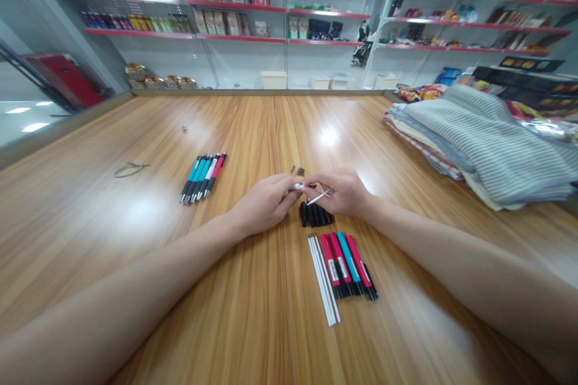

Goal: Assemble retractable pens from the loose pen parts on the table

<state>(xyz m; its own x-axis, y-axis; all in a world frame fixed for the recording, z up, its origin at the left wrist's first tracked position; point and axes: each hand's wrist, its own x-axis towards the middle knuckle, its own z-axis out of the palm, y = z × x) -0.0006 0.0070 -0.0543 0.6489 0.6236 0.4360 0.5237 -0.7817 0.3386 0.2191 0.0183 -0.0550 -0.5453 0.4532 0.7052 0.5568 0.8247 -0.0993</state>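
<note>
Above the middle of the table my hands meet at the fingertips. My left hand [271,197] is closed in a pinch on a small white pen part [297,186], mostly covered by the fingers. The fingers of my right hand [341,191] are closed on a thin white pen refill [320,197], which slants down to the left, and their tips touch the white part. Just below lie several black pen grips [316,215]. Nearer me are several white refills [324,280] and a row of pink and teal pen barrels [347,264]. Tiny dark parts [300,172] lie just beyond my fingertips.
Several whole pens [203,177] lie side by side at the left, with a grey cord loop [130,168] farther left. A small bit [183,129] sits behind them. Folded striped cloths [492,138] are stacked at right. Stocked shelves [239,5] stand beyond the table.
</note>
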